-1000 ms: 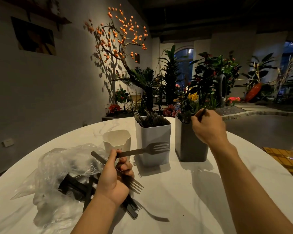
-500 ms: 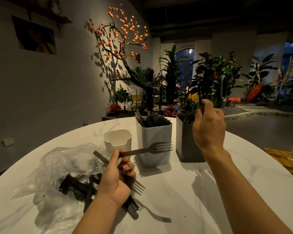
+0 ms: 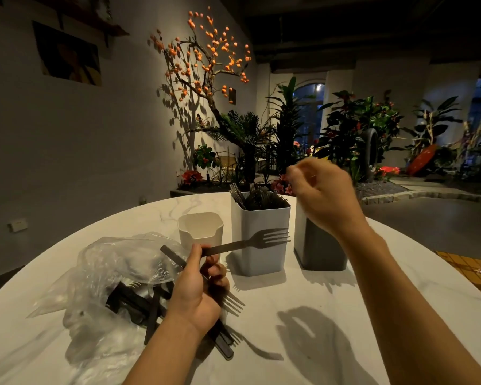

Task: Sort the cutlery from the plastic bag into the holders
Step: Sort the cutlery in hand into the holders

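My left hand (image 3: 199, 294) grips two grey forks: one fork (image 3: 257, 240) points right across the white holder, a second fork (image 3: 231, 301) points down to the right. The clear plastic bag (image 3: 109, 273) lies left of that hand with dark cutlery (image 3: 134, 304) inside. A white holder (image 3: 260, 240) full of forks stands mid-table, a dark grey holder (image 3: 320, 248) to its right, a small cream holder (image 3: 200, 229) to its left. My right hand (image 3: 321, 198) hovers blurred above the dark holder, fingers loosely curled, holding nothing.
The round white marble table (image 3: 345, 301) carries everything. Dark knife handles (image 3: 222, 345) stick out under my left wrist. Potted plants and an orange-berried tree stand beyond the far edge. A yellow tiled object (image 3: 467, 265) sits at the right edge.
My right hand let go of a piece of cutlery in the dark holder, then lifted and swung left above it. My left hand kept its two forks almost still.
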Motion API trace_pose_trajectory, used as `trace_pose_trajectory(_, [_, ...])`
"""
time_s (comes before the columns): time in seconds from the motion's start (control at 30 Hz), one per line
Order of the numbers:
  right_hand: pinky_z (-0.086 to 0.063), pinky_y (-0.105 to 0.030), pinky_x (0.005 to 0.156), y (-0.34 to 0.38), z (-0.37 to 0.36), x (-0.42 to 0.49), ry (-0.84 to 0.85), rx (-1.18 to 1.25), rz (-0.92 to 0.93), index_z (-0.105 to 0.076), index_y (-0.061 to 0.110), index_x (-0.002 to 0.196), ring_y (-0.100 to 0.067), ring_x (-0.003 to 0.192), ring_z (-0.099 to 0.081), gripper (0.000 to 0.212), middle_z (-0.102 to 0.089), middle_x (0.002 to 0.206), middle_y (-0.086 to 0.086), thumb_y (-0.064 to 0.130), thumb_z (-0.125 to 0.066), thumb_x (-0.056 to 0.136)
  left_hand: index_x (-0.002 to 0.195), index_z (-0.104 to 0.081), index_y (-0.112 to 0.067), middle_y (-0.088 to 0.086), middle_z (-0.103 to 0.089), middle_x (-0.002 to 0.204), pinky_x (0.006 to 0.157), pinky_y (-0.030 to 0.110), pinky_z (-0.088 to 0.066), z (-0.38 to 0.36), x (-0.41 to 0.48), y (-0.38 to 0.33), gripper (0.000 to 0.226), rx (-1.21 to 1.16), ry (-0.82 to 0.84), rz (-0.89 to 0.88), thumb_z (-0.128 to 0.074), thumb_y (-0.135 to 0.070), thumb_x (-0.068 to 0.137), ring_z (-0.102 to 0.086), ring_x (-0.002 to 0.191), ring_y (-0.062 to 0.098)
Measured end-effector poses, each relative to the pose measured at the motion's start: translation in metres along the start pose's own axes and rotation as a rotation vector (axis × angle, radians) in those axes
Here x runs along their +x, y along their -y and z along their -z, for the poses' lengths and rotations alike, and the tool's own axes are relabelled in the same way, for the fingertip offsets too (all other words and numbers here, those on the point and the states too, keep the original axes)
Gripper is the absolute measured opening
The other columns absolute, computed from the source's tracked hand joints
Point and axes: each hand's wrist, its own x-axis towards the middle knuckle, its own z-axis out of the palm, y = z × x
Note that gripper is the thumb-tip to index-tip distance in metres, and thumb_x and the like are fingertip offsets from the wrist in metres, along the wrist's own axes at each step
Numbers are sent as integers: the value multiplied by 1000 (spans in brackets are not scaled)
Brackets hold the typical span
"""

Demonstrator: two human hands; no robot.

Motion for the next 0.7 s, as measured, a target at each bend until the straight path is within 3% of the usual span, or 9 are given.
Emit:
trace_pose_trajectory(0.1, [-54, -23, 75, 39, 9, -11, 790, 29, -44, -64, 23, 114, -6, 90, -65, 23, -66, 103, 9, 39, -52, 101, 81, -60, -17, -5, -48, 63, 50, 19, -34, 3, 3, -2, 30, -5, 11, 19, -64, -43, 97, -43, 50, 4])
trace_pose_trajectory(0.17, [-55, -21, 67, 47, 4, -21, 1031, -52, -44, -64, 26, 113, -8, 84, -66, 14, -67, 98, 8, 23, -56, 102, 89, -60, -18, -3, -49, 64, 46, 18, -37, 6, 4, -3, 27, -3, 12, 20, -64, -43, 96, -45, 53, 6])
trace_pose_trajectory(0.23, [-56, -22, 70, 50, -7, -25, 1046, -86, -54, -62, 25, 113, -10, 89, -64, 20, -66, 101, 6, 10, -55, 101, 98, -62, -18, 2, -55, 70, 47, 18, -40, 5, 3, -4, 26, 3, 3, -6, -63, -44, 97, -50, 57, 8])
trace_pose_trajectory(0.3, [-57, -28, 85, 52, -21, -27, 992, -103, -17, -62, 21, 115, -14, 98, -62, 21, -64, 108, 2, 8, -56, 99, 98, -65, -20, 4, -59, 79, 53, 21, -42, 0, -2, -3, 29, 11, 4, -32, -60, -48, 97, -53, 64, 11])
trace_pose_trajectory(0.37, [-58, -30, 82, 54, -35, -32, 999, -61, -14, -59, 19, 116, -16, 97, -63, 20, -63, 108, 1, 9, -59, 98, 100, -68, -19, 8, -67, 93, 65, 27, -48, -4, -6, -1, 31, 5, 26, -25, -58, -49, 97, -62, 75, 16])
trace_pose_trajectory(0.43, [-61, -28, 71, 56, -48, -40, 1044, -4, -29, -55, 20, 121, -17, 93, -65, 27, -62, 109, 0, 9, -61, 98, 112, -69, -16, 18, -74, 110, 88, 47, -57, -4, -8, 1, 39, 23, 72, 13, -57, -51, 98, -74, 94, 30])
trace_pose_trajectory(0.5, [-61, -28, 72, 56, -57, -45, 1046, 1, 8, -52, 20, 126, -17, 97, -64, 32, -58, 109, 4, 10, -61, 98, 122, -65, -15, 23, -71, 121, 103, 60, -50, -3, -8, 1, 50, 22, 92, 42, -54, -57, 97, -70, 109, 40])
trace_pose_trajectory(0.6, [-57, -31, 91, 52, -60, -45, 1047, 27, -27, -50, 21, 127, -18, 107, -60, 27, -60, 114, 2, 18, -58, 101, 110, -68, -26, 20, -73, 118, 86, 49, -59, -6, -9, -3, 46, 6, 56, -21, -41, -62, 99, -72, 104, 35])
trace_pose_trajectory(0.7, [-58, -30, 80, 49, -53, -45, 1167, 123, -163, -50, 21, 129, -22, 96, -68, 25, -65, 119, -9, 25, -51, 105, 105, -67, -28, 20, -72, 116, 84, 50, -56, -7, -11, -2, 49, 44, 49, -49, -35, -64, 100, -69, 109, 39])
